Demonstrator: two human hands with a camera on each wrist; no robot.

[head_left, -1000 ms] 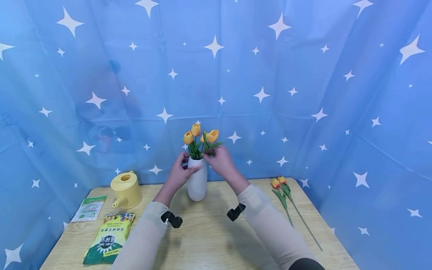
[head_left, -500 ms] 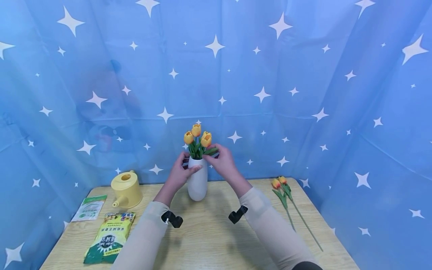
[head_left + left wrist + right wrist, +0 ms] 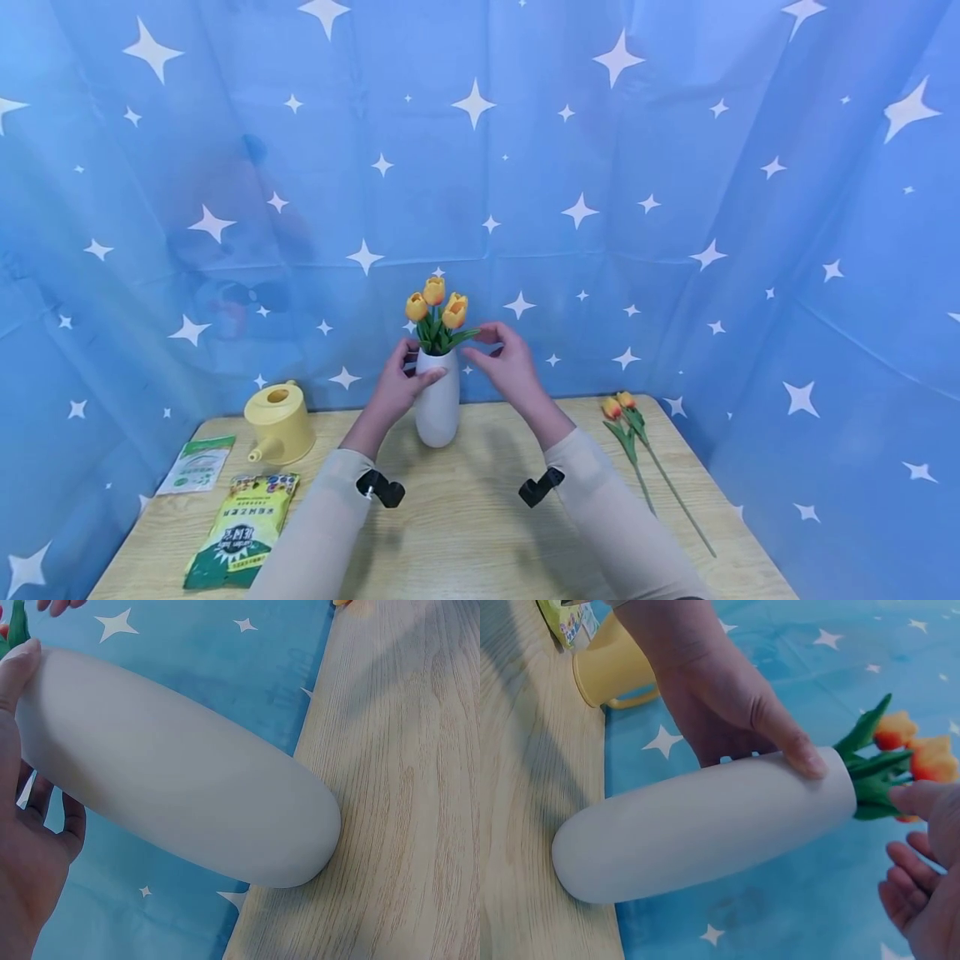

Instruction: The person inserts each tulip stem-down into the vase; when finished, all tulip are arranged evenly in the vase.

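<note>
A yellow-green bag (image 3: pixel 242 533) lies nearest on the desk (image 3: pixel 450 567), its contents hidden; at the right, two loose tulips (image 3: pixel 627 440) lie with heads toward the far edge and stems running back toward the person; a yellow watering can (image 3: pixel 281 425) stands at the left, spout toward the person, too dark inside to tell what it holds; beside it a packet (image 3: pixel 197 465) lies flat.

Farther in, the white vase (image 3: pixel 437 408) stands upright near the far edge, long axis vertical, mouth up; the left hand (image 3: pixel 392 385) has its fingers curled round the upper part, thumb across the front; yellow-orange tulips (image 3: pixel 454 312) rise from the mouth, heads up, lower stems hidden; just right of their leaves, the right hand (image 3: pixel 512 362) has thumb and fingers parted, gripping nothing; behind hangs a starry blue curtain (image 3: pixel 525 208).
</note>
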